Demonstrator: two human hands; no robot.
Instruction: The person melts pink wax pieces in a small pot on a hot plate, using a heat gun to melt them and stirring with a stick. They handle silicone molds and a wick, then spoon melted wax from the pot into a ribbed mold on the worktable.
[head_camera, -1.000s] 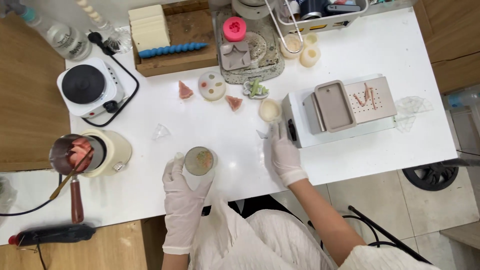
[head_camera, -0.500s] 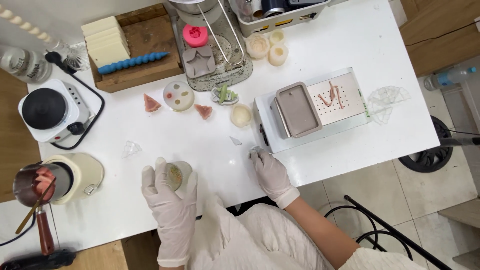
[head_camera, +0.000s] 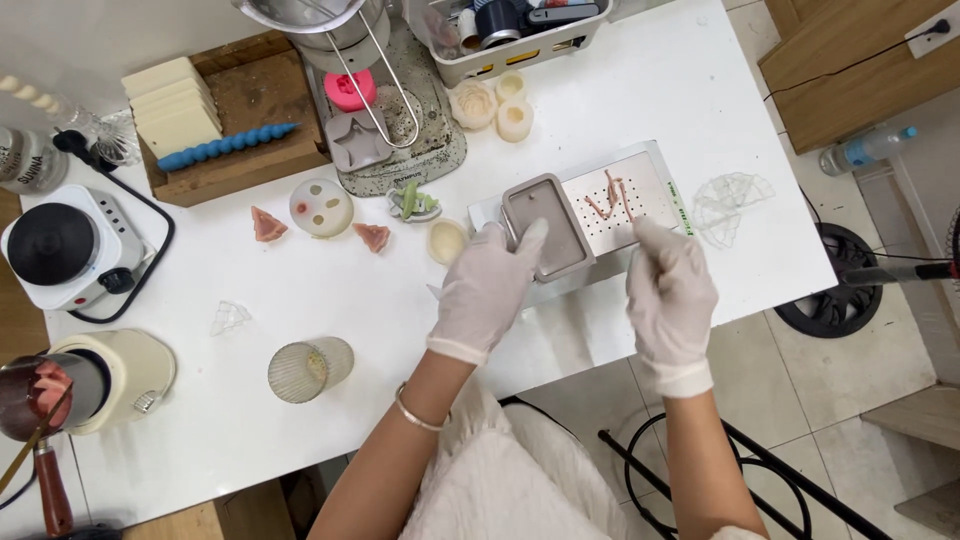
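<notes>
Both gloved hands now up at the white box machine (head_camera: 640, 215), not down near the table edge as half a second back. Left hand (head_camera: 487, 290) off the ribbed glass cup (head_camera: 310, 369) it held before; cup left lying on its side on the white table (head_camera: 300, 290), well apart from both hands. Left hand open now, fingers (head_camera: 528, 240) resting on the near edge of the grey tray (head_camera: 545, 225) on top of the machine. Right hand (head_camera: 672, 290) moved from the table to the machine's front right side, fingers loosely curled, one fingertip touching the edge by the white dotted plate (head_camera: 640, 195). Cannot tell if anything pinched in it. Pink wax strips (head_camera: 608, 198) lying on the dotted plate, just beside the tray. Small cream candle (head_camera: 446, 240) just left of the left hand.
</notes>
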